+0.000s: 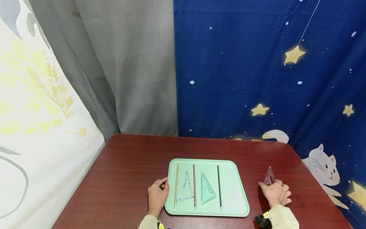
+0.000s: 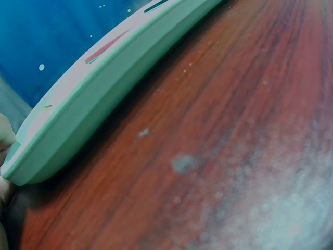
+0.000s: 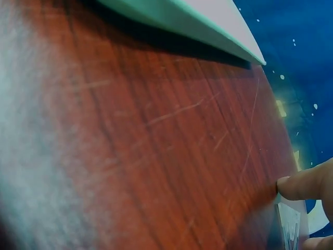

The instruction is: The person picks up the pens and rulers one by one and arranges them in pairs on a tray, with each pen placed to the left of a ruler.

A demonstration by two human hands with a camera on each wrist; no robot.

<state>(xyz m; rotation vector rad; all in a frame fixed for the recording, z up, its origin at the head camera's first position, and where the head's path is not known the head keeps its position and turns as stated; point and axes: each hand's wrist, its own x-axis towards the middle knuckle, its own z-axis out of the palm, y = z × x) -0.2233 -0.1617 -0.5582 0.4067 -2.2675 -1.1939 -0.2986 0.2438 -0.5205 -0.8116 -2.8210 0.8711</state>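
My left hand (image 1: 158,195) grips the left rim of a pale green tray (image 1: 243,203); in the left wrist view its fingers (image 2: 5,133) lie above and below the tray edge (image 2: 88,122). On the tray lie an orange pencil (image 1: 176,187), a dark red pencil (image 1: 194,190) and a black pencil (image 1: 219,189). Between them are a clear set square (image 1: 186,189) and a greenish set square (image 1: 206,190). Right of the tray, my right hand (image 1: 276,192) holds another clear set square (image 1: 269,175) between thumb and fingers, low at the tabletop. Part of it shows in the right wrist view.
All this is on a dark red wooden table (image 1: 128,165) with rounded far corners. Behind it hang a grey curtain (image 1: 137,79) and a blue star-patterned curtain (image 1: 228,79). A white printed cloth (image 1: 37,127) hangs along the left side.
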